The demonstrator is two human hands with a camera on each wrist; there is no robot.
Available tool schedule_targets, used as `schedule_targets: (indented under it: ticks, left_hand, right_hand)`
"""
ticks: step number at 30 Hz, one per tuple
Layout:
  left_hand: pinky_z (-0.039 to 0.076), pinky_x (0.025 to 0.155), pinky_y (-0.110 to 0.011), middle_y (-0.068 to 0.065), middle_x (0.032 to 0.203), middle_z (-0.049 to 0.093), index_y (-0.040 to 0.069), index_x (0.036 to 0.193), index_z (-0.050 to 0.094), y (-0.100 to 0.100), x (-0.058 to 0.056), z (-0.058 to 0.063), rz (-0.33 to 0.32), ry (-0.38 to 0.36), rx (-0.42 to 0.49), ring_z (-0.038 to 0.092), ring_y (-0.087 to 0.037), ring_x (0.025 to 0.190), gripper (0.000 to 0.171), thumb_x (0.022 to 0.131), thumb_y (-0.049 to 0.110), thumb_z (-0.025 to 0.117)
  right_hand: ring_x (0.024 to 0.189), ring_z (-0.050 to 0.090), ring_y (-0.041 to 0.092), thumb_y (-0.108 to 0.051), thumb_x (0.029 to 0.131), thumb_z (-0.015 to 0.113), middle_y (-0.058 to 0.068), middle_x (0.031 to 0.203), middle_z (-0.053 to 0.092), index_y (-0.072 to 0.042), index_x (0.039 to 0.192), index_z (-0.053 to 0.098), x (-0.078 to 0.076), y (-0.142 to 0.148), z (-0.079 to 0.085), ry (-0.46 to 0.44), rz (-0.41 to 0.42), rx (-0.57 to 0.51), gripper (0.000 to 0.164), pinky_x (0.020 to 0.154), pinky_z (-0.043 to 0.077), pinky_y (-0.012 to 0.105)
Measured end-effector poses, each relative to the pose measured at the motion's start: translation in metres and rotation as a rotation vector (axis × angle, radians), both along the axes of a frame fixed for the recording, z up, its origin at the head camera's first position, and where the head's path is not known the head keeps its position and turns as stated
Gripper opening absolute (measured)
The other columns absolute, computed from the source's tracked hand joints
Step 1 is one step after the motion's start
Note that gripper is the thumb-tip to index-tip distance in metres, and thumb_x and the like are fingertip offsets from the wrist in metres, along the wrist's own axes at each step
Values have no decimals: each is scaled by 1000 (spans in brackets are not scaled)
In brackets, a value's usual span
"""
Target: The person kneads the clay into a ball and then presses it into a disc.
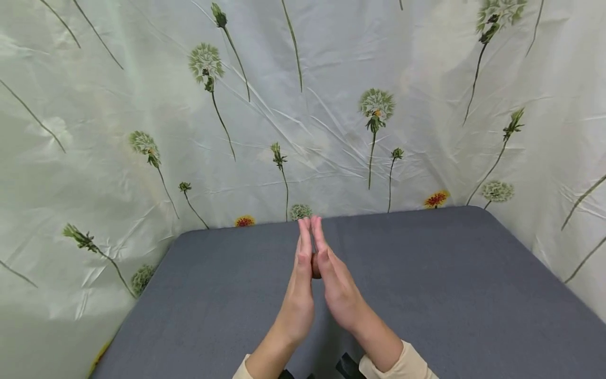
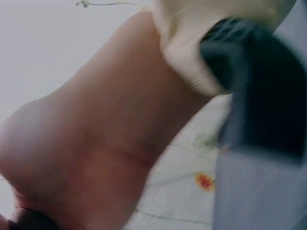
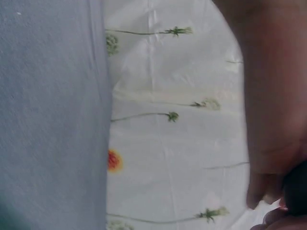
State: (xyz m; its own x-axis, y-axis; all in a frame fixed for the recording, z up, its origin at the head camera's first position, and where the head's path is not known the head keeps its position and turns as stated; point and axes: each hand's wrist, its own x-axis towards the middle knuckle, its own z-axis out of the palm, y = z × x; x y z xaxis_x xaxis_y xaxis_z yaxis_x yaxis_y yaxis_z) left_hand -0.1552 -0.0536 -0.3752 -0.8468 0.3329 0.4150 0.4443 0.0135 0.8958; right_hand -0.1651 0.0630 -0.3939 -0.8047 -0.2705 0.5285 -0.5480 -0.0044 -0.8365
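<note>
A small round brown object (image 1: pixel 315 267) sits between the two palms, mostly hidden by them; its exact kind cannot be told. My left hand (image 1: pixel 298 295) presses it from the left with straight fingers pointing up and away. From the other side, my right hand (image 1: pixel 342 292) presses with its fingers straight too, the fingertips of both hands nearly meeting. Part of the object (image 2: pixel 32 219) shows dark at the lower left corner of the left wrist view. In the right wrist view the dark object (image 3: pixel 296 189) is cut off by the right edge.
Below the hands lies a grey cloth-covered table (image 1: pixel 213 295). Behind it hangs a pale curtain (image 1: pixel 322 116) printed with dandelions and orange flowers. Beige sleeves (image 1: pixel 397 363) and black straps (image 1: pixel 349 366) are at the wrists.
</note>
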Motion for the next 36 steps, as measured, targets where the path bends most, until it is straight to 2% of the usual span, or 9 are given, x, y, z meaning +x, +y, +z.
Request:
schedule_targets:
  ticks: [4,9,12,16,21,25,28,31,36]
  left_hand:
    - [0,130,-68,12,181,-4,31,172,-12,-11,-3,9,62,3,37,-3,-19,169,63,115,55,0]
    - [4,133,-61,16,181,-2,35,171,-11,-25,-13,12,83,-55,101,2,-17,169,68,112,64,2]
    - [5,135,-59,15,181,-1,35,172,-10,-22,-13,9,73,-77,121,3,-16,169,67,112,64,4]
    - [1,134,-61,9,182,-3,29,172,-12,-6,-6,-1,26,-60,67,-1,-20,169,62,116,52,3]
    - [-3,131,-68,5,182,-9,26,171,-15,7,5,-6,-15,-21,-4,-10,-24,169,57,118,38,2]
    - [0,131,-66,10,182,-3,31,172,-10,-4,1,3,54,-34,46,-5,-20,169,60,116,51,2]
    - [6,134,-60,13,181,1,33,172,-11,-19,-9,10,78,-79,130,4,-19,169,67,113,63,3]
    - [8,135,-56,11,182,1,32,172,-12,-25,-16,10,68,-121,182,11,-23,169,72,111,67,4]
    - [0,134,-60,8,182,-2,29,172,-12,-8,-8,0,14,-105,86,1,-21,169,63,116,53,3]
  right_hand:
    - [168,0,19,-38,120,11,-5,182,-3,-17,172,-9,6,-10,-3,-80,93,-1,60,127,13,13]
    - [167,-4,9,-36,120,19,-16,180,-3,-27,173,-4,22,-22,1,-127,109,10,58,135,5,45]
    - [168,-5,13,-34,120,22,-15,181,-4,-28,173,0,25,-21,4,-73,70,37,58,134,3,56]
    - [169,-3,23,-37,120,18,-5,182,1,-20,174,5,16,-9,7,45,-28,48,58,135,4,35]
    - [168,8,29,-39,120,11,2,182,4,-14,174,3,3,6,8,54,-18,-22,60,120,30,12]
    - [168,0,26,-38,120,11,-1,182,-3,-15,173,-2,6,-4,3,6,51,1,60,128,18,18]
    - [169,-8,22,-36,120,18,-6,181,-5,-19,173,0,16,-17,3,-14,76,43,59,135,1,38]
    - [168,-10,17,-31,120,26,-10,181,-4,-22,174,3,24,-23,6,-7,70,68,59,135,-2,53]
    - [169,-3,22,-31,120,21,-6,182,2,-18,174,5,18,-8,10,32,-10,42,57,133,8,23]
